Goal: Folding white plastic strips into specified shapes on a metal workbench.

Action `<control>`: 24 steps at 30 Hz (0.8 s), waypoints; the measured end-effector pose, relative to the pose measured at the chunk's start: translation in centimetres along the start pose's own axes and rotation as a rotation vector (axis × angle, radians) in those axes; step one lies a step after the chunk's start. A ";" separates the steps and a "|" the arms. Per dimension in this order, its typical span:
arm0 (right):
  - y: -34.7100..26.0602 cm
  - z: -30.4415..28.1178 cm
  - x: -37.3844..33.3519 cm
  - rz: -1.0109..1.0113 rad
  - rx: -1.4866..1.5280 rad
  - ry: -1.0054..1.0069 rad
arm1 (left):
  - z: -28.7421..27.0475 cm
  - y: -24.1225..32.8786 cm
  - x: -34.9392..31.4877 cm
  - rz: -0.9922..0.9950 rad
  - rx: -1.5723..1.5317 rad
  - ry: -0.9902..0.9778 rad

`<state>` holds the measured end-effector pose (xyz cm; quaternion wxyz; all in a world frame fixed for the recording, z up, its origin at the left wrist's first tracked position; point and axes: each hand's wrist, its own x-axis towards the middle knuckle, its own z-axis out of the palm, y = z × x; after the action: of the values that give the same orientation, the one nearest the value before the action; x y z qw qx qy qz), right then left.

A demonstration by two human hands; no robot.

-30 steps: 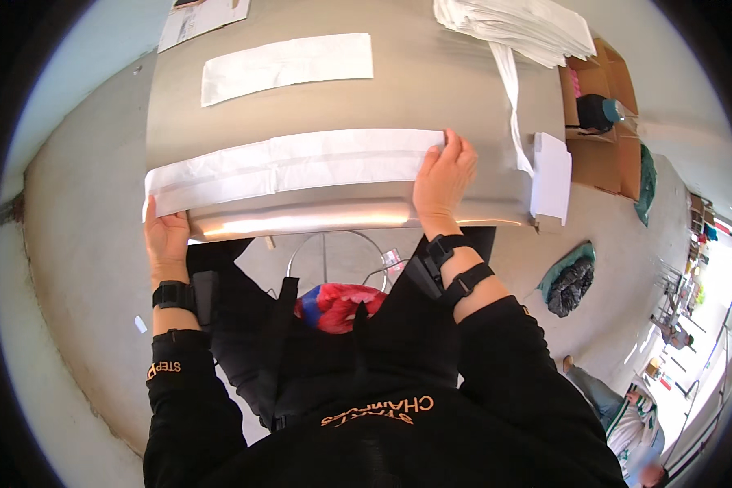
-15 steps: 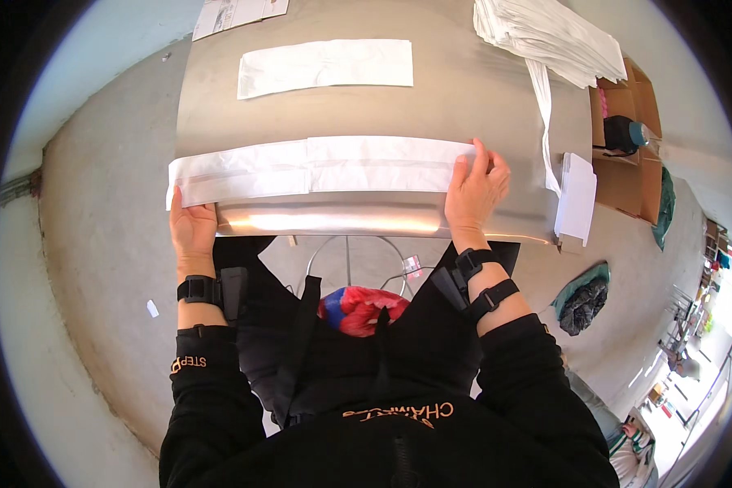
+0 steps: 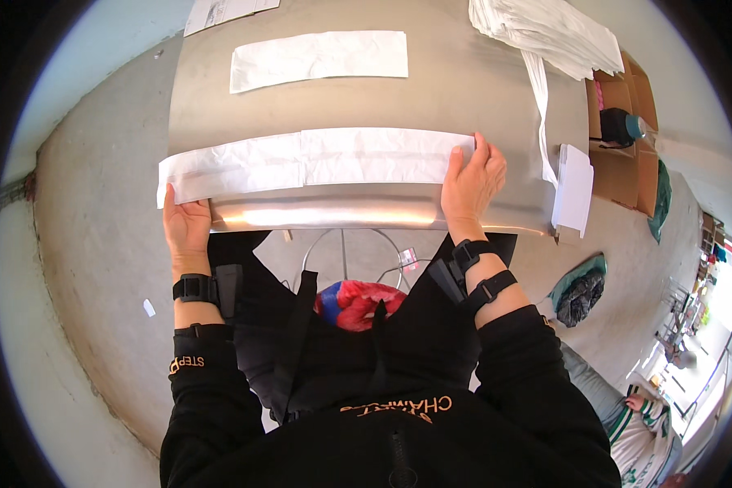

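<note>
Crosswise, the white strip (image 3: 333, 157) lies along the near side of the counter (image 3: 333, 104), its long axis running left to right between the hands; the left hand (image 3: 189, 228) grasps one end, the right hand (image 3: 473, 185) pinches the other, so neither is nearer. A shorter strip (image 3: 321, 62) lies beyond, apart from both.

A metal tabletop (image 3: 447, 98) with a rounded near edge, gleaming under a long streak of reflected light (image 3: 333, 214), stands on a grey-beige floor (image 3: 98, 203). Beyond its left edge, a pale wall (image 3: 32, 325) meets the floor along a brown-stained line. A round metal frame (image 3: 344, 254) shows below the near edge. Another pale wall (image 3: 695, 98) rises past the right edge; off the near right corner, white light (image 3: 712, 350) floods the room's far end.
</note>
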<state>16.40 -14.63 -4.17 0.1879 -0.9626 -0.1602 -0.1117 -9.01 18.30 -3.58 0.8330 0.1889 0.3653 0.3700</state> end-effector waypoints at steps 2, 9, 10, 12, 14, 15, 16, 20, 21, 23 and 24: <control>0.1 0.0 0.0 0.010 -0.007 -0.001 | 0.0 -0.1 0.0 0.004 0.007 0.014; 0.4 0.5 0.0 -0.019 -0.004 0.029 | -0.4 1.0 -0.4 -0.088 -0.095 -0.219; 0.5 0.5 0.0 -0.021 0.001 0.030 | 0.1 1.2 -0.5 -0.105 -0.087 -0.216; 0.5 0.5 0.1 -0.021 0.002 0.040 | 0.5 1.7 -0.3 -0.089 -0.064 -0.191; 0.3 0.4 0.2 -0.024 0.013 0.047 | 0.7 2.2 -0.2 -0.063 -0.035 -0.162; 0.2 0.4 0.1 -0.023 0.016 0.049 | 0.8 2.5 -0.1 -0.021 0.031 -0.114; 0.2 0.5 0.1 -0.022 0.021 0.051 | 0.9 2.7 0.0 0.023 0.097 -0.066; 0.3 0.5 0.0 -0.016 0.029 0.039 | 1.3 2.2 -0.1 0.073 0.215 -0.021; 0.6 0.5 0.0 -0.016 0.015 0.038 | 1.9 1.4 -0.4 0.104 0.258 -0.007; 0.4 0.4 0.0 -0.018 0.014 0.035 | 2.8 1.2 -1.2 0.167 0.324 -0.017; 0.4 0.3 0.0 -0.018 0.006 0.032 | 3.4 0.9 -1.7 0.169 0.324 -0.016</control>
<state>16.60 -14.86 -4.60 0.1920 -0.9587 -0.1659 -0.1281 -7.73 17.50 -0.02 0.7604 0.3537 0.3965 0.3735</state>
